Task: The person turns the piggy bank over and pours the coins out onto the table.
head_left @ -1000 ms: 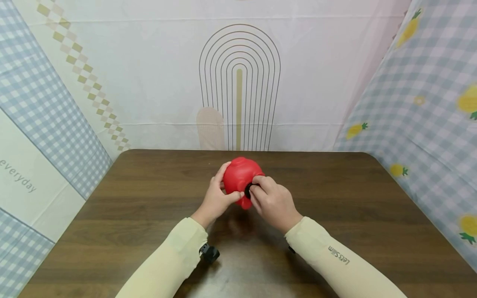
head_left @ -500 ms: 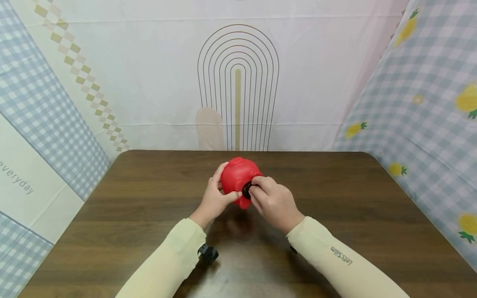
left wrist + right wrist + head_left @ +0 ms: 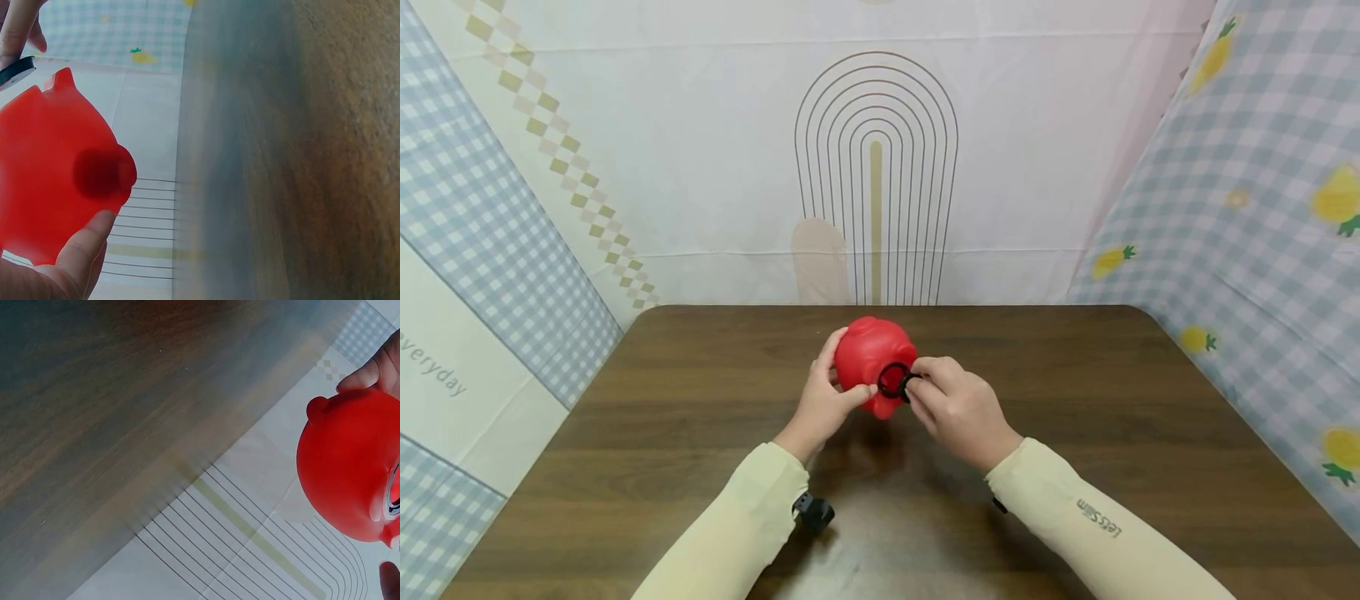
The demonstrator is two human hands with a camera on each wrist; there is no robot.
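Observation:
In the head view, my left hand [image 3: 823, 400] grips a rounded red piggy bank [image 3: 868, 350] from its left side, thumb near a black-rimmed round opening [image 3: 893, 380]. The bank is held up over the table, its opening facing toward me and to the right. My right hand [image 3: 962, 408] pinches a small round black cap [image 3: 910, 384] at the right edge of that opening. The left wrist view shows the cap [image 3: 17, 72] between the right fingers, beside the red body and apart from it. Short stubby bumps stick out of the bank [image 3: 350, 469] in the right wrist view.
A dark wooden table [image 3: 715, 467] lies under both hands. Behind it hangs a white cloth [image 3: 715, 167] printed with arches, and checked cloths [image 3: 1240, 250] flank the sides. A small black device [image 3: 814, 511] is strapped at the left wrist.
The black cap has come away from the opening toward the right, showing the red inside. My left hand and the bank have shifted slightly left, my right hand slightly right.

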